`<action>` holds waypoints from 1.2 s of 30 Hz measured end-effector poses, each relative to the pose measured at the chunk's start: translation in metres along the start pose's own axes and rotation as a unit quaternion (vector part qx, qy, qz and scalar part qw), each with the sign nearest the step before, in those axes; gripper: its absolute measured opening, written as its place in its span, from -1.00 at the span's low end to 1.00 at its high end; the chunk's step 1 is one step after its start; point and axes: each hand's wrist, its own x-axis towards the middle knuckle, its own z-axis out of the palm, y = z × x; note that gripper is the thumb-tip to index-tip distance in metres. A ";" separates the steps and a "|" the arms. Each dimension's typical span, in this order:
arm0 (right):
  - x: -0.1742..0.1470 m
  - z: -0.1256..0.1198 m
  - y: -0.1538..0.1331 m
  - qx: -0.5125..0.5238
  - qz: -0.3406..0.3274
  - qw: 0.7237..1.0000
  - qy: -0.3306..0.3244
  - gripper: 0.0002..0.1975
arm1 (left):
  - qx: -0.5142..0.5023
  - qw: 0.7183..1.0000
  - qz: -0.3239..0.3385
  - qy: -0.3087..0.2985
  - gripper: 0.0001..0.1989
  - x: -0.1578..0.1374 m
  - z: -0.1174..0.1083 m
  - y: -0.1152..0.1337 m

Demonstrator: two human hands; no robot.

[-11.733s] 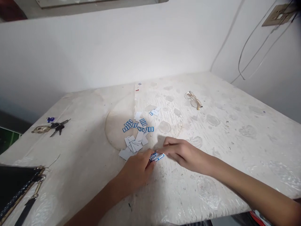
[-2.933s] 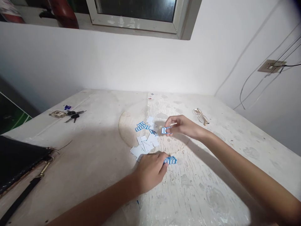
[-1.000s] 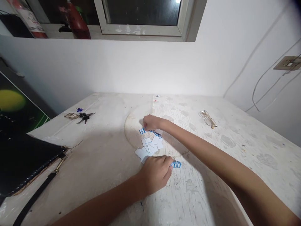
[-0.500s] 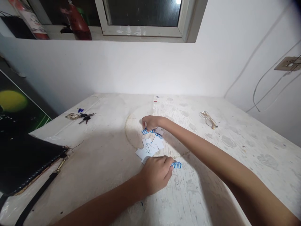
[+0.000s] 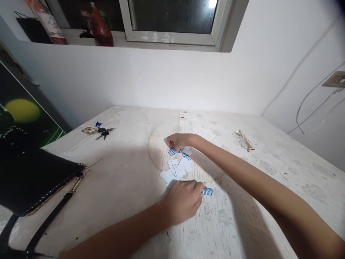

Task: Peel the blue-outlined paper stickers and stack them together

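Note:
My left hand (image 5: 185, 201) rests low on the table with its fingers closed. A small cluster of blue-outlined rectangular pieces (image 5: 207, 191) sticks out past its thumb and fingertips. Farther back, my right hand (image 5: 178, 141) is bent down with its fingers pinched together; what lies between them is too small to make out. Just under it are more blue-outlined pieces (image 5: 172, 152). Between the two hands lies a loose, overlapping heap of white paper slips (image 5: 183, 166), some with faint writing. A pinkish slip (image 5: 187, 151) sits beside my right wrist.
Eyeglasses (image 5: 244, 141) lie on the right of the white table (image 5: 129, 154). Keys (image 5: 104, 132) are at the back left, a black bag (image 5: 37, 180) with a strap at the front left. Bottles (image 5: 101, 28) stand on the window sill. Cables (image 5: 299, 111) hang on the right wall.
The whole view has shifted slightly, so things appear a little farther right. Both hands keep nearly the same places; the right fingers have curled slightly over the blue-outlined pieces.

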 end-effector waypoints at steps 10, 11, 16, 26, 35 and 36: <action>-0.003 0.001 0.005 0.003 0.000 1.000 -0.028 -0.75 | 0.000 1.000 0.008 0.001 -0.79 -0.001 -0.004 0.001; -0.005 0.001 0.004 0.004 -0.003 1.000 -0.026 -0.71 | -0.001 1.000 0.009 0.003 -0.79 -0.002 -0.004 0.001; -0.019 0.001 -0.005 0.011 -0.007 0.999 -0.030 -0.43 | -0.006 1.000 0.007 0.002 -0.78 -0.002 -0.005 0.002; -0.011 -0.001 -0.004 -0.001 0.019 0.999 -0.046 -0.73 | -0.006 1.000 0.008 0.005 -0.78 -0.003 -0.005 0.002; -0.016 0.001 -0.007 0.018 0.025 0.999 -0.043 -0.65 | 0.002 1.000 0.007 0.009 -0.80 -0.003 -0.005 0.002; -0.016 0.001 -0.006 0.022 0.023 0.999 -0.040 -0.64 | 0.002 1.000 0.008 0.009 -0.80 -0.003 -0.005 0.002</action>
